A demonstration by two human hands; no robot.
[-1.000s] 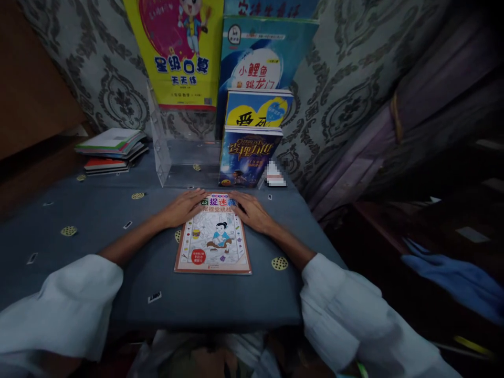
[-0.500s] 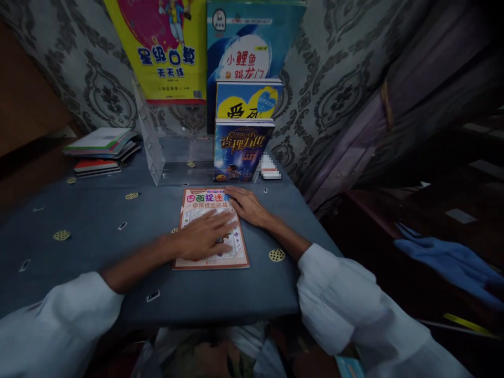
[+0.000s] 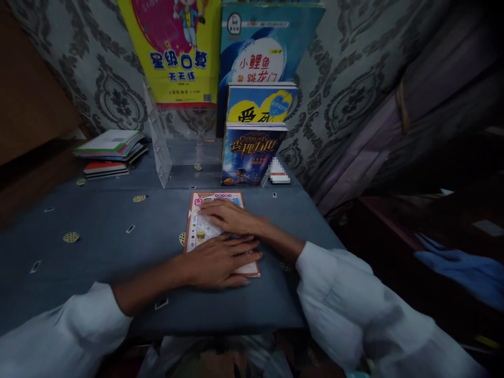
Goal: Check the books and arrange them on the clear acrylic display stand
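Note:
A thin book [image 3: 192, 223] with an orange-bordered cover lies flat on the blue-grey tablecloth, close to the table's front edge. Across its lower part rests my left hand [image 3: 222, 260], fingers stretched out and pointing right, past the book's right side. Just above it, my right hand [image 3: 228, 216] lies over the title area with its fingers reaching left. Both hands are flat and hold nothing. Together they cover most of the cover picture and part of the title.
Behind the book a clear acrylic stand [image 3: 161, 157] bears a yellow workbook [image 3: 181, 86], a teal book [image 3: 271, 31], a blue-and-yellow book [image 3: 240, 100] and a dark blue book [image 3: 248, 157]. A book stack [image 3: 112, 147] lies back left. A blue cloth [image 3: 460, 268] is at the right.
My right hand has slid left from the book's upper right corner onto its cover. My left hand has moved right and lower across it. The view has shifted slightly.

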